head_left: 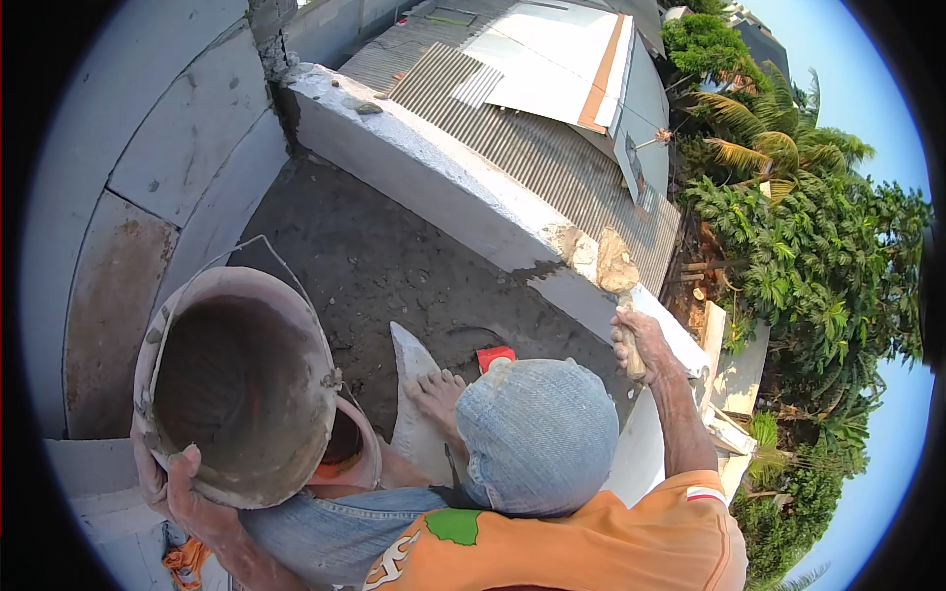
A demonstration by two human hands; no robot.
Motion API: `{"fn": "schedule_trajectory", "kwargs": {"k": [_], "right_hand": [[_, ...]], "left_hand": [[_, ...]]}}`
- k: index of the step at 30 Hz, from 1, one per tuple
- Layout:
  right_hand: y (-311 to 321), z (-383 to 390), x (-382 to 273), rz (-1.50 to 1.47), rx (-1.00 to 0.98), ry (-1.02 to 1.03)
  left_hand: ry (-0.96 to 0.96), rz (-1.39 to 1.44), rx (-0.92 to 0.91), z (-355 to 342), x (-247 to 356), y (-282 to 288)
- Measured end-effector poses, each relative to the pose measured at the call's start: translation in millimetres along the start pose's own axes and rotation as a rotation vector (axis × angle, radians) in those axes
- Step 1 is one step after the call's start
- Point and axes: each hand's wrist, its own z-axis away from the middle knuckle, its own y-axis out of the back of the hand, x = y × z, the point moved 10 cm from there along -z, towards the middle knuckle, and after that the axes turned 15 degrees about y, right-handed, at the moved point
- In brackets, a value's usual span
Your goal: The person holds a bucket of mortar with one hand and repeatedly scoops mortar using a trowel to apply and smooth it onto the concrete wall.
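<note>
My left hand grips the lower rim of a bucket, thumb over the edge. The bucket is tilted so its grey, mortar-coated inside shows; its wire handle stands up past the rim. My right hand is closed around the handle of a trowel. Wet mortar covers the trowel's blade, which is at the top of a low white block wall. Beside the blade, a patch of mortar lies on the wall's top, with some smeared down its inner face.
A second bucket stands partly hidden behind the first. My bare foot rests on a white slab piece, near a red object on the dark, gritty floor. Beyond the wall are corrugated roofs and trees. A taller block wall rises at left.
</note>
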Motion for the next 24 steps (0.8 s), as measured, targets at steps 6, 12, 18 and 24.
{"fn": "schedule_trajectory", "kwargs": {"k": [6, 12, 18, 24], "right_hand": [[-27.7, 1.0, 4.6, -0.075, -0.026, -0.039], [-67.3, 17.6, 1.4, -0.067, -0.111, -0.055], [-104.2, 37.0, 0.1, 0.078, -0.312, -0.011], [-30.1, -13.4, -25.9, 0.036, -0.035, 0.034]], "left_hand": [[0.016, 0.046, -0.028, -1.0, -4.8, 2.5], [0.044, 0.086, -0.078, -3.1, -4.6, -13.0], [0.059, 0.091, -0.083, -10.2, -9.3, -14.3], [0.057, 0.087, -0.063, -9.5, -7.9, -12.1]]}}
